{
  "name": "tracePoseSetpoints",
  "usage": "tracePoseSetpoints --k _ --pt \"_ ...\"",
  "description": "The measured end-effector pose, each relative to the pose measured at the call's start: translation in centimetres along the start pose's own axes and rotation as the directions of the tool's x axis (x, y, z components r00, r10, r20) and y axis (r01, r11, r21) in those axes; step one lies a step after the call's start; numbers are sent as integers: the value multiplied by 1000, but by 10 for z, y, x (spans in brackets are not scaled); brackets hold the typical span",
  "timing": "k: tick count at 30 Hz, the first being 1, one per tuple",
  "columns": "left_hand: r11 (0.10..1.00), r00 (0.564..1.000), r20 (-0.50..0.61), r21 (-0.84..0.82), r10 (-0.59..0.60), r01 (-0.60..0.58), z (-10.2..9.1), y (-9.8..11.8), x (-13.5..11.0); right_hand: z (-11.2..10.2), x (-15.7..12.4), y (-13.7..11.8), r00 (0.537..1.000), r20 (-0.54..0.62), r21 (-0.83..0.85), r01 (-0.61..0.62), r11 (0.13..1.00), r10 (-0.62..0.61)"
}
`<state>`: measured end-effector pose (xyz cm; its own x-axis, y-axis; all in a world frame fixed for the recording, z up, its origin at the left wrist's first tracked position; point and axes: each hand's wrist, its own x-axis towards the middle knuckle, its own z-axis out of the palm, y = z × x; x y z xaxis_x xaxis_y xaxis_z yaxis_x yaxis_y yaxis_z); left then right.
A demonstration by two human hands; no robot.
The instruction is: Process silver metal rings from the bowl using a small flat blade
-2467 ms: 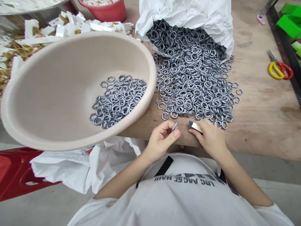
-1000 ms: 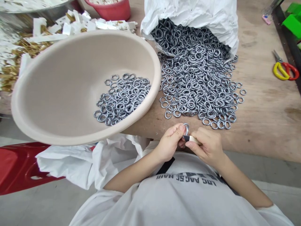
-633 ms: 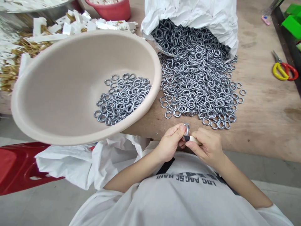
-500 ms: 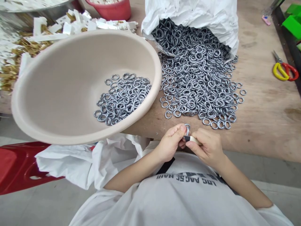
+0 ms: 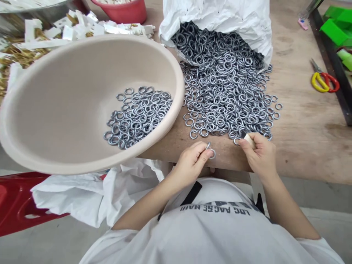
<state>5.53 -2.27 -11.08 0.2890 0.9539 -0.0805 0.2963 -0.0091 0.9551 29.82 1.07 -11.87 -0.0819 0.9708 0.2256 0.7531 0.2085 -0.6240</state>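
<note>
My left hand (image 5: 191,165) pinches a small steel ring (image 5: 211,154) above the wooden table's front edge, and a second ring or a bent part of it shows at the fingertips (image 5: 208,146). My right hand (image 5: 260,152) grips a short tool with a cream handle and dark tip (image 5: 248,140). That hand sits at the near edge of a large pile of steel rings (image 5: 222,95), with the tip close to the nearest rings. A tilted beige bowl (image 5: 55,110) holds a smaller heap of rings (image 5: 134,119).
The rings spill from a white sack (image 5: 220,14) onto the plywood table (image 5: 302,110). Yellow-and-red scissors (image 5: 324,82) lie to the right. White and brass pieces (image 5: 68,35) and a red bucket (image 5: 118,5) stand behind the bowl.
My hands have moved apart. The right hand and its tool went right and forward to the pile, while the left hand keeps the ring and has shifted slightly left.
</note>
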Motion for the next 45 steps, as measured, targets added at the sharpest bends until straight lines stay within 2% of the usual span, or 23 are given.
tracePoseSetpoints --k 1,3,6,8,10,12,14,16,18,20,21,23,25,28,35,39,41,42,44,45 --pt "974 999 -14 222 45 -40 -4 0 2 -1 0 3 1000 26 -96 1 995 1" --pt "844 997 14 532 78 -74 -10 2 6 0 -3 7 997 77 -287 25 957 -3" --pt "674 998 50 736 48 -70 -10 7 10 3 -5 9 993 119 -441 63 895 -11" --pt "596 997 66 799 50 -83 -8 10 12 3 -4 8 991 131 -445 71 893 -14" --pt "544 993 84 831 87 -118 -5 10 12 2 -3 7 992 118 -331 76 941 -39" --pt "514 983 96 842 154 -163 -2 6 11 1 -2 5 996 63 -105 74 992 -67" --pt "499 965 116 838 234 -222 0 0 9 2 -2 2 998 25 156 45 987 -50" --pt "521 944 109 811 313 -266 2 -6 9 5 -4 -3 995 97 422 -72 904 34" --pt "592 929 56 756 366 -279 3 -10 9 10 -7 -9 955 274 648 -269 712 112" --pt "647 932 24 713 362 -270 3 -11 11 15 -8 -15 900 410 762 -426 488 147" --pt "650 940 36 714 338 -261 3 -11 11 17 -8 -18 885 437 789 -463 404 161" --pt "621 958 88 745 274 -246 1 -10 12 18 -7 -22 877 437 822 -479 307 199" --pt "595 965 117 767 235 -238 -1 -10 12 18 -6 -24 872 432 834 -484 266 230" --pt "581 959 126 773 253 -255 -3 -10 11 18 -5 -24 856 451 829 -507 237 252" --pt "450 939 181 840 294 -303 -2 -5 9 20 -6 -23 851 451 824 -513 241 269" --pt "462 927 213 818 310 -343 -3 -13 9 20 -5 -24 851 450 821 -513 249 270" --pt "508 924 198 787 329 -349 -5 -18 9 20 -5 -24 850 447 821 -514 248 279" --pt "559 925 174 754 337 -345 -5 -20 9 19 -5 -25 849 446 822 -514 245 284" --pt "737 944 79 604 322 -302 -6 -21 10 19 -5 -26 847 447 826 -514 231 287" --pt "850 960 15 462 279 -254 -6 -20 11 19 -5 -27 845 453 828 -517 216 283"
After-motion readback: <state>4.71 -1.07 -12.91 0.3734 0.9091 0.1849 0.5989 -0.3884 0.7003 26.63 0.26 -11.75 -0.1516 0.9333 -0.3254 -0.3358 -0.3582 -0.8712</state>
